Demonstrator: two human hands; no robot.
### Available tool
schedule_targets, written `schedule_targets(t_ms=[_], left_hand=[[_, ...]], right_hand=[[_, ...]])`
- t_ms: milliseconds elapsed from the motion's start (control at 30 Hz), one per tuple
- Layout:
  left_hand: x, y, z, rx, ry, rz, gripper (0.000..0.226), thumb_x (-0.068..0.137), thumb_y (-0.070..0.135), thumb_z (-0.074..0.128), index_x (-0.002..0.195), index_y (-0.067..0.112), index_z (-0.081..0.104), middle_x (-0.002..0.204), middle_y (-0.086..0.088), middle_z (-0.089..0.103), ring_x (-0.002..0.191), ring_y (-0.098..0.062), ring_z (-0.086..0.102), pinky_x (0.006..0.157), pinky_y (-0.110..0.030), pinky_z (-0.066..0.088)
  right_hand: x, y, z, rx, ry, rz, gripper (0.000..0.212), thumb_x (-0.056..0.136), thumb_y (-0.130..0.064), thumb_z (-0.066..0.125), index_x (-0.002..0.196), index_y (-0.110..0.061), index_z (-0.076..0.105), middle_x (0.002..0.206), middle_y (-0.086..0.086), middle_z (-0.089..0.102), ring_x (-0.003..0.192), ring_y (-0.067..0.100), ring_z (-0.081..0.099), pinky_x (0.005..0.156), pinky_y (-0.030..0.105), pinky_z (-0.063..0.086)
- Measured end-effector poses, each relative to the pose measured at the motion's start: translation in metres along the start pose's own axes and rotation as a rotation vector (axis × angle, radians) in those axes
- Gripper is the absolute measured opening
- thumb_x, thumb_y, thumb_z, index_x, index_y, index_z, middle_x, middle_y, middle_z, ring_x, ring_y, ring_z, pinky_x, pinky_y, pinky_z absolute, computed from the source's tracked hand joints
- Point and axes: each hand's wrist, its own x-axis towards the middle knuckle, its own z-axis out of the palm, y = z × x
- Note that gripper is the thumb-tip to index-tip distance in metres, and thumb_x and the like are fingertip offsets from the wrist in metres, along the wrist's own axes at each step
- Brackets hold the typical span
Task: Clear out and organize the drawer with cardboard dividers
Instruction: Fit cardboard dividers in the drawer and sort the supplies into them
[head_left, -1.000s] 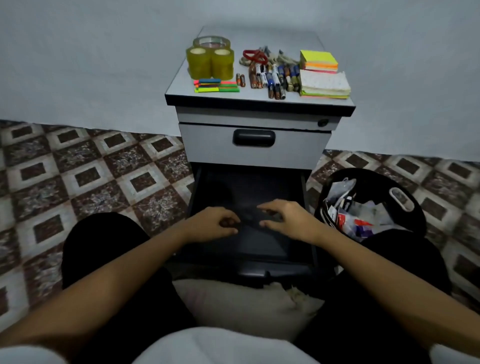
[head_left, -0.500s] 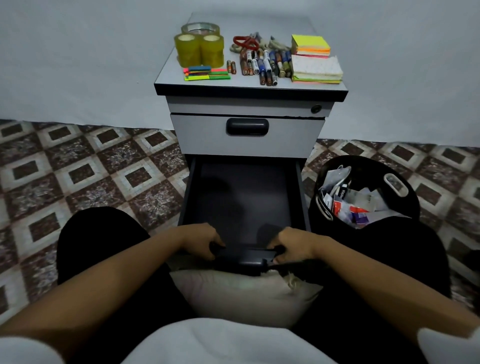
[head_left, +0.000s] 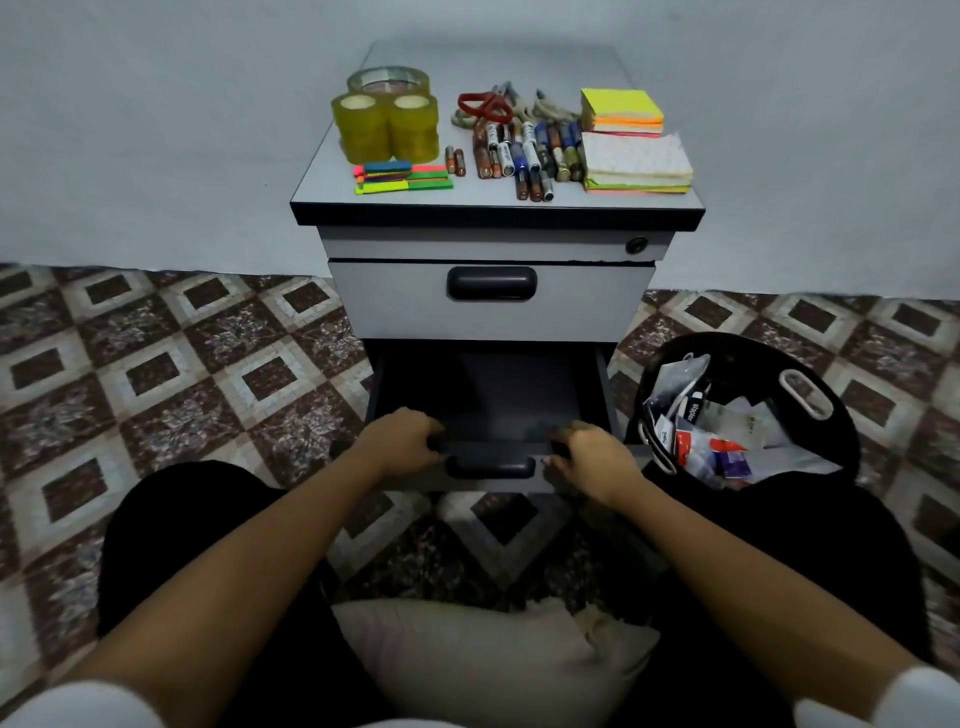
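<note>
Patterned brown-and-white floor tiles meet a pale wall behind a small grey cabinet, where a seated person reaches forward with both bare arms stretched out, nearly straight, toward the low open drawer. The left hand sits knuckles-up at the left end of the drawer's near edge; the right hand mirrors it at the right end, with the dark recessed handle between them.

On the cabinet top, from left to right, lie three rolls of clear tape, a small pile of coloured sticky flags, red-handled scissors behind a row of batteries and pens, and two stacks of sticky notes. The upper drawer is closed. A black bin filled with paper and wrappers stands just right of the open drawer, near the right forearm. A beige pillow lies on the floor between the person's dark-clad knees.

Both hands grasp the drawer front, fingers curled over its top edge into the dark interior.
</note>
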Motion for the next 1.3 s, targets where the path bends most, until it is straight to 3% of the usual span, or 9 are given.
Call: schedule_targets(t_ms=[167,333,467,800,933,1000,1100,1233,1300], left_hand=[[0.014,0.001,0.012,-0.205,0.391,-0.487,0.096,0.08,0.055,0.062,0.15,0.01,0.013,0.156,-0.014,0.012,0.145,-0.03,0.008,0.115,-0.049,0.012],[0.044,0.006,0.01,-0.641,0.449,-0.864,0.134,0.066,0.058,0.074,0.145,0.001,-0.018,0.156,-0.016,-0.018,0.145,-0.028,-0.014,0.118,-0.044,0.0],[0.066,-0.004,0.003,-0.758,0.44,-0.883,0.136,0.065,0.057,0.076,0.145,0.001,-0.019,0.156,-0.013,-0.02,0.145,-0.025,-0.015,0.118,-0.043,0.0],[0.107,-0.016,-0.014,-0.861,0.266,-0.972,0.128,0.071,0.064,0.067,0.147,-0.002,-0.012,0.156,-0.018,-0.015,0.145,-0.031,-0.011,0.117,-0.047,0.004],[0.149,-0.071,0.04,-0.884,0.248,-0.908,0.168,0.013,0.1,0.048,0.149,0.008,0.017,0.154,-0.016,0.022,0.141,-0.035,0.023,0.113,-0.049,0.026],[0.159,-0.079,0.054,-0.937,0.245,-0.92,0.148,0.027,0.093,0.054,0.143,0.004,0.033,0.147,-0.016,0.038,0.134,-0.035,0.037,0.11,-0.047,0.033],[0.115,-0.027,-0.01,-1.128,0.263,-0.845,0.07,0.076,0.047,0.07,0.127,0.002,0.054,0.132,-0.018,0.054,0.12,-0.034,0.052,0.102,-0.043,0.044],[0.098,0.014,-0.044,-1.532,0.387,-0.76,0.026,0.091,0.016,0.058,0.115,0.006,0.057,0.11,-0.013,0.06,0.101,-0.03,0.056,0.089,-0.039,0.048],[0.092,0.028,-0.06,-1.73,0.287,-0.712,0.013,0.095,0.019,0.048,0.088,0.012,0.057,0.091,-0.006,0.056,0.087,-0.021,0.053,0.082,-0.036,0.042]], right_hand=[[0.033,-0.012,0.004,0.098,0.264,0.386,0.066,0.09,-0.042,0.056,0.143,-0.008,0.034,0.147,0.02,0.031,0.139,0.035,0.022,0.113,0.043,0.021],[0.06,-0.026,-0.004,0.58,0.375,0.749,0.114,0.08,-0.039,0.071,0.145,0.003,-0.012,0.153,0.027,-0.011,0.144,0.037,-0.002,0.117,0.041,0.008],[0.08,-0.02,-0.006,0.846,0.384,0.828,0.12,0.077,-0.039,0.073,0.144,0.003,-0.017,0.155,0.021,-0.013,0.144,0.035,0.011,0.117,0.043,0.016],[0.113,-0.006,-0.017,0.976,0.34,0.713,0.111,0.083,-0.032,0.069,0.145,0.004,-0.016,0.157,0.013,-0.012,0.146,0.022,-0.004,0.114,0.029,0.008],[0.114,-0.003,-0.016,1.025,0.339,0.681,0.108,0.085,-0.031,0.067,0.145,0.002,-0.016,0.157,0.012,-0.012,0.146,0.022,-0.006,0.116,0.03,0.005],[0.112,-0.004,-0.019,1.052,0.347,0.685,0.103,0.086,-0.029,0.066,0.146,0.002,-0.011,0.157,0.014,-0.002,0.146,0.025,0.005,0.118,0.034,0.011],[0.114,-0.004,-0.026,1.095,0.397,0.749,0.074,0.088,-0.022,0.064,0.144,0.0,0.022,0.143,0.02,0.04,0.129,0.034,0.042,0.107,0.042,0.036],[0.113,-0.015,-0.056,1.32,0.376,0.722,0.016,0.091,-0.019,0.055,0.1,-0.007,0.062,0.095,0.013,0.062,0.097,0.03,0.06,0.08,0.039,0.05],[0.107,-0.029,-0.074,1.511,0.304,0.591,0.018,0.093,-0.018,0.051,0.079,-0.014,0.061,0.078,0.005,0.062,0.078,0.019,0.06,0.069,0.032,0.048]])
